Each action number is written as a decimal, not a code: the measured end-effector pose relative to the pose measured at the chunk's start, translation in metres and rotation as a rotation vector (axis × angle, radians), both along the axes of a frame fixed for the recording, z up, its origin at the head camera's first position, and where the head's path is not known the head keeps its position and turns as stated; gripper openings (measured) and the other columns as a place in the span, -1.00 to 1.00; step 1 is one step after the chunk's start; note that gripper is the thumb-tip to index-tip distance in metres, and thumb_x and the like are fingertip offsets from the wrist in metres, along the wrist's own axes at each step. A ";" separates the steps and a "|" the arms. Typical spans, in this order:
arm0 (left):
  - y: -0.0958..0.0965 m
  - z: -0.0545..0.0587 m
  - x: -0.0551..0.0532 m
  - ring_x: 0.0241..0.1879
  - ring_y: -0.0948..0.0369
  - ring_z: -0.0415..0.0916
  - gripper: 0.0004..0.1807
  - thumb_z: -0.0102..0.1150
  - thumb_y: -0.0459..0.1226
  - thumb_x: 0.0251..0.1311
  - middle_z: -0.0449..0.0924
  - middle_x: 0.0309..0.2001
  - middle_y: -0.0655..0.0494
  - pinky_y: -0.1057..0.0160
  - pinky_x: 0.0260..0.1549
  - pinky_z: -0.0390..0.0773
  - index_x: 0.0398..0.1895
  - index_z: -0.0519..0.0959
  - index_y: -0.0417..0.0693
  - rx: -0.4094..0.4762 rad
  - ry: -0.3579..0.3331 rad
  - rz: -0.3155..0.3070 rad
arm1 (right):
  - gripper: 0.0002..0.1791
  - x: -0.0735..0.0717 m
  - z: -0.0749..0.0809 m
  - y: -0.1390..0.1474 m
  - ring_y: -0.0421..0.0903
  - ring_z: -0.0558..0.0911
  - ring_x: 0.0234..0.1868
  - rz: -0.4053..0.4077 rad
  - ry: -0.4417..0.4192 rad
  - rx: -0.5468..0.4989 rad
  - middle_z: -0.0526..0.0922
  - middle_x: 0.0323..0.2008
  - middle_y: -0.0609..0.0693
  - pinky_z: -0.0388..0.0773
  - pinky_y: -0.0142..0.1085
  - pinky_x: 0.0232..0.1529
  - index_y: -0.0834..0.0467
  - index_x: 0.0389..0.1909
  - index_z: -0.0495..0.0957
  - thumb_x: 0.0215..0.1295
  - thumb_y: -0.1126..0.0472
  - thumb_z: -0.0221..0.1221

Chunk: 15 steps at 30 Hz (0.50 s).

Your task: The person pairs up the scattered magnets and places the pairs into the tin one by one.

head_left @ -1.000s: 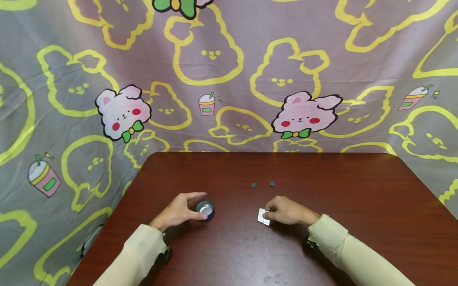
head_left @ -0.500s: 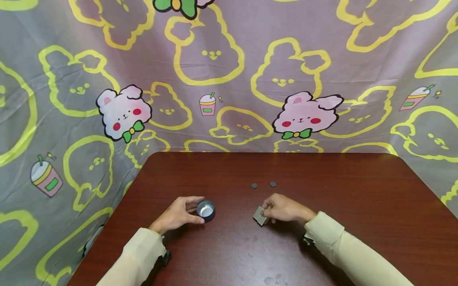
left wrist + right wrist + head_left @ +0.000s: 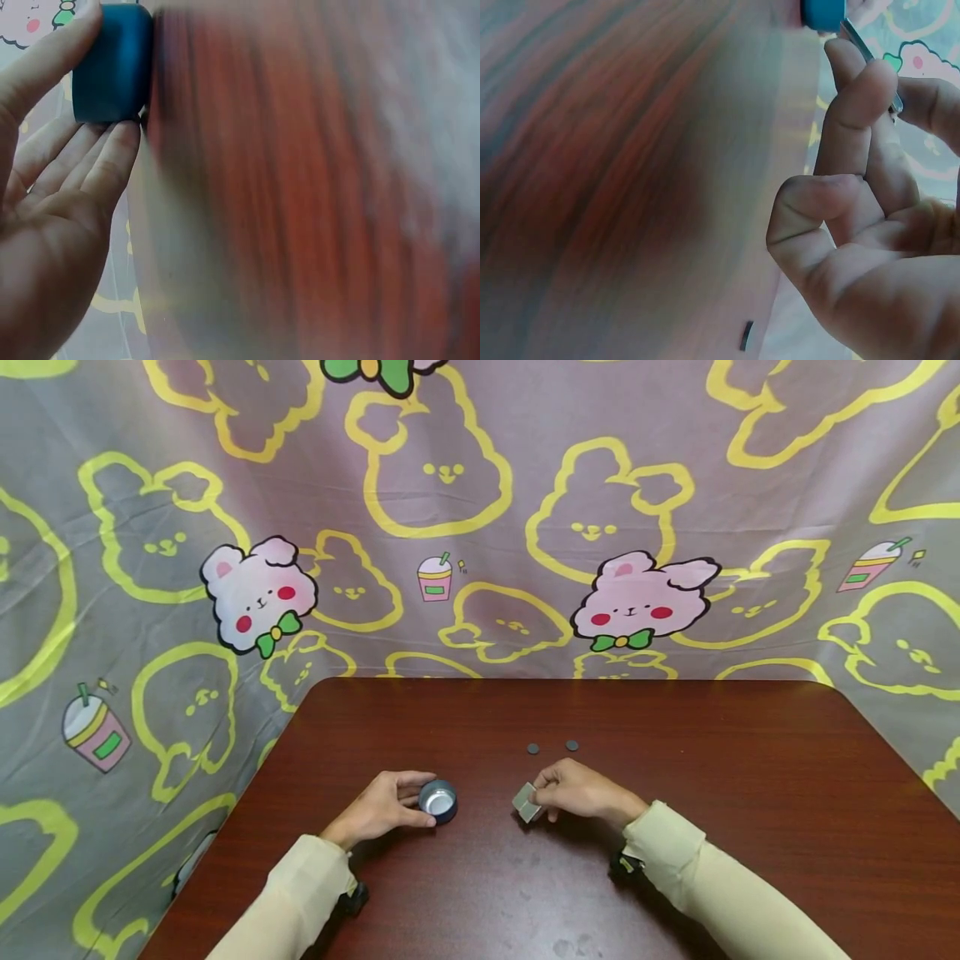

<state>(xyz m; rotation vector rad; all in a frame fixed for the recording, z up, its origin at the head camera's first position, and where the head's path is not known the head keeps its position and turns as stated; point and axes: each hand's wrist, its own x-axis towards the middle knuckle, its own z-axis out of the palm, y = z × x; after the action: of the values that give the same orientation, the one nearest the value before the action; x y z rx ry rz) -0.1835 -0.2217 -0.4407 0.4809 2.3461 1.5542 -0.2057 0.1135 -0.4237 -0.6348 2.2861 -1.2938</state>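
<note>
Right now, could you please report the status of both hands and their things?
Left hand holding blue container, open side up. Right hand pinching flat square piece. Two dark discs lie beyond right hand; nothing seen between piece and container.

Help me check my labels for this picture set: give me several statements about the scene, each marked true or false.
1. Two small dark discs lie on the table. True.
2. The left hand holds a small round dish. True.
3. The right hand pinches a flat gray piece between its fingers. True.
4. The gray piece lies inside the dish. False: the head view shows it apart from the dish, with bare table between them.
5. The discs lie nearer the person than both hands. False: they lie beyond the hands, toward the far edge of the table.
6. The dish is upside down. False: its open side faces up.
</note>
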 end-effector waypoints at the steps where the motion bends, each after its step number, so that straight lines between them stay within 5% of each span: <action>1: 0.001 -0.001 0.000 0.18 -0.21 0.47 -0.28 0.49 -0.52 -0.03 0.51 0.16 -0.40 0.14 0.09 0.55 0.24 0.40 -0.56 0.000 0.004 0.001 | -0.84 0.000 0.000 -0.002 -0.21 0.59 -0.58 -0.009 -0.005 -0.010 0.68 -0.53 -0.05 0.44 -0.39 -0.42 0.26 -0.34 0.70 0.26 0.24 0.22; 8: 0.007 -0.005 -0.002 0.16 -0.16 0.51 -0.31 0.50 -0.50 -0.04 0.54 0.13 -0.37 0.16 0.08 0.57 0.21 0.44 -0.54 -0.002 0.030 0.000 | -0.80 -0.002 -0.003 -0.015 -0.21 0.62 -0.54 -0.062 -0.041 -0.061 0.70 -0.51 -0.04 0.45 -0.37 -0.33 0.30 -0.27 0.69 0.30 0.21 0.25; 15: 0.012 -0.006 -0.004 0.15 -0.16 0.52 -0.32 0.50 -0.51 -0.05 0.56 0.12 -0.34 0.19 0.07 0.57 0.19 0.47 -0.51 0.011 0.022 0.010 | -0.80 -0.001 -0.001 -0.029 -0.22 0.60 -0.55 -0.109 -0.086 -0.091 0.71 -0.52 -0.02 0.37 -0.42 -0.46 0.30 -0.26 0.69 0.31 0.21 0.27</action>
<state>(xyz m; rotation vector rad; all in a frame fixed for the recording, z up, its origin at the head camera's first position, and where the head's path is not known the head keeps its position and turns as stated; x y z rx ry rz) -0.1873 -0.2094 -0.4462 0.4919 2.3612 1.5745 -0.2066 0.0847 -0.4246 -0.4803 2.2298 -1.4540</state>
